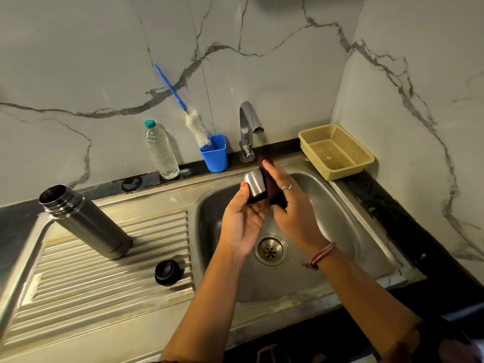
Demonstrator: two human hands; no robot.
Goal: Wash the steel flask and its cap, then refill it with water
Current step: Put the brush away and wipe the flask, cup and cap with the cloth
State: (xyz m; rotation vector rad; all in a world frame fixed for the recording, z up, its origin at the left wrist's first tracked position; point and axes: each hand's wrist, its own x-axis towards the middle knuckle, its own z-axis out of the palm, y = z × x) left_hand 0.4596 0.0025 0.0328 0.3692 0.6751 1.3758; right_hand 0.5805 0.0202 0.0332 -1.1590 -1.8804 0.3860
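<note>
- The steel sink [366, 231] fills most of my view, its basin on the right with the drain [270, 249] under my wrists, and its ribbed draining board [104, 279] on the left.
- The steel flask [86, 221] stands upright on the draining board with its mouth open, well apart from my hands.
- A beige plastic basket [337, 153] sits on the dark counter at the basin's far right corner.
- A clear plastic bottle [161, 150] with a green top stands against the marble wall, beside a blue cup [214, 155] that holds a bottle brush [195, 127] with a blue handle.
- The chrome tap [248, 127] rises behind the basin; I cannot tell whether water runs.
- My left hand [243, 221] grips the steel cap [255, 186] above the basin, thumb against its side.
- My right hand [290, 208] holds a dark scrubbing pad [269, 184] pressed against the cap, fingers curled round it.
- A black inner stopper [167, 272] lies on the draining board, near the flask's base but not touching it.
</note>
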